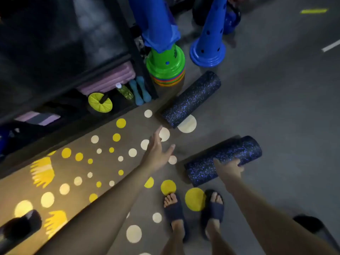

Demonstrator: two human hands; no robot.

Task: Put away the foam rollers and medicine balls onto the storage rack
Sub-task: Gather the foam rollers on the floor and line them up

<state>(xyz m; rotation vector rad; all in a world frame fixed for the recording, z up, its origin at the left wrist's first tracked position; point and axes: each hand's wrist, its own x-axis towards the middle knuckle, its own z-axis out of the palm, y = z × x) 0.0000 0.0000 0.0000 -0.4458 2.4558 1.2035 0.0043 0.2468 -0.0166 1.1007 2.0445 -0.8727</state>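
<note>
Left grip (157, 153) hangs released above the floor (276, 107), fingers straight and spread, touching nothing. Its fingertips point toward one o'clock, where the far foam roller (191, 99) lies flat on the floor, near them but apart. At ten o'clock from that grip stands the dark storage rack (73, 70). Its lowest shelf carries folded purple mats (108, 78), a yellow-green disc (100, 103), a clear bottle (125, 91) and, at the right end, a pair of blue dumbbells (140, 90). Just beside the rack's corner, at eleven o'clock from the far roller, sits a green-topped stack of cones (161, 67), with a blue cone (208, 43) standing at its two o'clock. Right grip (229, 171) grasps the near foam roller (244, 150) around its middle, thumb on one side and fingers curled over the other. This roller sits low at five o'clock from the far one, well apart and slanted the same way; whether it touches the floor I cannot tell. At seven o'clock from it, two feet in dark slides (175, 212) stand on the floor.
</note>
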